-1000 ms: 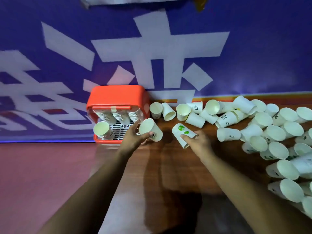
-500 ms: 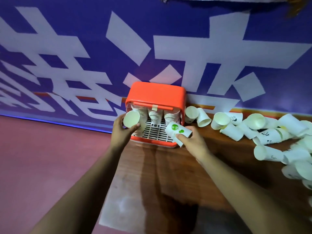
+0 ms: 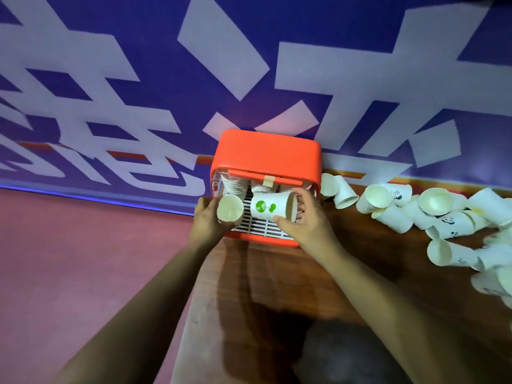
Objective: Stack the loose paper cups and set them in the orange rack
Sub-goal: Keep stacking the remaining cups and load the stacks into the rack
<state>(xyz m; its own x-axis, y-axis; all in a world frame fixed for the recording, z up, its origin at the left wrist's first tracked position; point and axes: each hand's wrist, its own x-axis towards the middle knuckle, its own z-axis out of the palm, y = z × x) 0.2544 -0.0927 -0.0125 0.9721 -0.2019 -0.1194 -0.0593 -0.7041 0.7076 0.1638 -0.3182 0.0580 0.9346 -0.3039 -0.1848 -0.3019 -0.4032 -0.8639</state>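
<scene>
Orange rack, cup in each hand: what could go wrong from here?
Green-print cup lies sideways in the right hand; it may jam against the stacks inside. Plain cup in the left hand is close beside it; they could collide. Orange rack sits near the table edge; a push may shift it.

The open front of the orange rack (image 3: 266, 153) is crowded: the left hand (image 3: 206, 220) with a plain cup (image 3: 230, 207) fills its left side, and the right hand (image 3: 307, 217) holds a green-printed cup (image 3: 270, 207) sideways across the middle. Cup stacks (image 3: 235, 185) stand at the back inside. Loose cups (image 3: 396, 209) lie just beside the rack's right wall and spread along the worktop (image 3: 263, 286), which shows open wood in front; the banner wall (image 3: 277, 65) closes the rear
</scene>
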